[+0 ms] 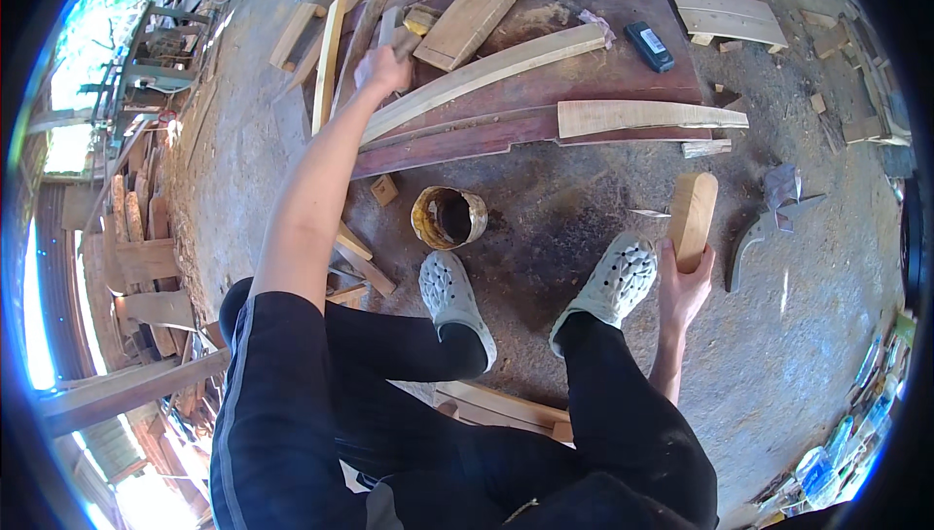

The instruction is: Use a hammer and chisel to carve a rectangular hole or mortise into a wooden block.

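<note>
Wood block (692,217) upright on ground, right grip (684,289) clasping lower end; left grip (384,71) closed on brush (391,29).

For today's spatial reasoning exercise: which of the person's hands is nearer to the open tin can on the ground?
Left, narrowly. The left hand reaches over the boards beyond the tin can; the right hand grips a small wooden block far to its right.

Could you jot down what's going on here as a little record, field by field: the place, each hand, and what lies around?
Place: dusty workshop ground with a dark reddish board laid flat
Left hand: stretched forward, gripping a grey-handled tool beside a long curved pale wooden strip
Right hand: holding a short rounded pale wood block on the ground
Between: rusty yellow open can
Feet: grey perforated clogs
Far side: black rectangular object on the board
</note>
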Action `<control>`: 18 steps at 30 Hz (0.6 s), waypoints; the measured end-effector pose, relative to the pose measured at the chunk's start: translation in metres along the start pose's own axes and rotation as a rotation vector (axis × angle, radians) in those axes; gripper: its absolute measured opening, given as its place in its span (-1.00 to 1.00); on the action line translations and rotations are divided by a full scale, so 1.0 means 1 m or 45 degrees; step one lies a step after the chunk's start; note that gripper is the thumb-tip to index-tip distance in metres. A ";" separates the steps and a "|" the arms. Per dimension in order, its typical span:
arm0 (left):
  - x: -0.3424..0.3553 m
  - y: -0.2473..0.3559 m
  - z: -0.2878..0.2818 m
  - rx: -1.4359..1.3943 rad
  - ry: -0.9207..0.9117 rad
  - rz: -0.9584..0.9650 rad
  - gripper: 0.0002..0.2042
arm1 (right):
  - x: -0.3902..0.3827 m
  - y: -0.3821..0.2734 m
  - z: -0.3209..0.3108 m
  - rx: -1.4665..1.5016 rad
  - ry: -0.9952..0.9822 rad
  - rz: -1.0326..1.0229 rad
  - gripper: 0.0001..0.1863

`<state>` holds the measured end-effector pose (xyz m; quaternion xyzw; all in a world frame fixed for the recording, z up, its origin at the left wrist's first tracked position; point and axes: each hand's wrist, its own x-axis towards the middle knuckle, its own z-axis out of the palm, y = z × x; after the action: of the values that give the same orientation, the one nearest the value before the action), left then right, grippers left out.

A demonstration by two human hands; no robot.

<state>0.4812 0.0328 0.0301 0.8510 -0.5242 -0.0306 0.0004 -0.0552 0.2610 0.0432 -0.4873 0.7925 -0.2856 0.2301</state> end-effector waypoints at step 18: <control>-0.018 -0.042 0.009 -0.162 0.169 -0.144 -0.14 | 0.049 0.038 0.063 -0.592 0.112 -0.027 -0.37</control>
<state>0.5101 0.0683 0.0204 0.8777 -0.4711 -0.0073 0.0875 -0.0599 0.2158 -0.0333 -0.5228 0.8409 -0.1187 0.0740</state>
